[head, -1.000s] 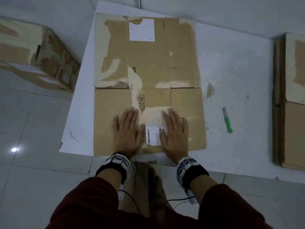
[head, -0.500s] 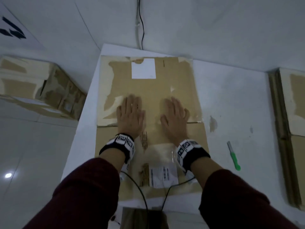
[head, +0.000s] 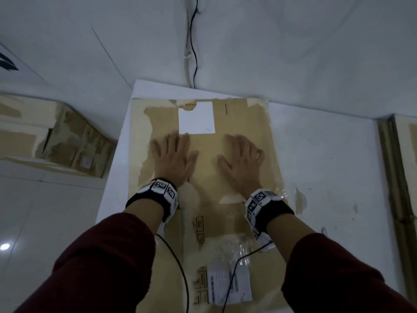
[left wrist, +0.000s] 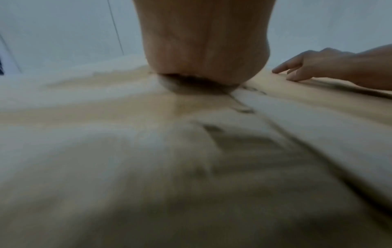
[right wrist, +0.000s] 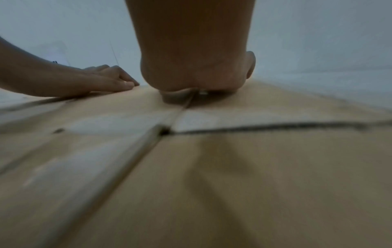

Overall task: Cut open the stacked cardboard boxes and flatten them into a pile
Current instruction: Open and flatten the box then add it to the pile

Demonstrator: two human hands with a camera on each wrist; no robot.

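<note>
A flattened brown cardboard box (head: 243, 123) lies on the white table (head: 338, 172), with a white label (head: 196, 117) near its far edge and a shipping label (head: 228, 283) near me. My left hand (head: 172, 154) presses flat on the far panel just below the white label, fingers straight. My right hand (head: 241, 157) presses flat beside it, to the right. In the left wrist view the heel of my left hand (left wrist: 203, 50) bears on the cardboard (left wrist: 148, 167); in the right wrist view my right hand (right wrist: 195, 50) does the same on the cardboard (right wrist: 254, 167).
Stacked cardboard boxes (head: 56, 141) stand on the floor at the left. A pile of flattened cardboard (head: 404, 168) lies at the table's right edge. A black cable (head: 194, 46) hangs down the wall behind the table. Wrist cables (head: 178, 265) trail over the near panel.
Both hands have slid from the near panel by the shipping label across the fold to the far panel. The view has tilted up, and the green-handled knife has left it.
</note>
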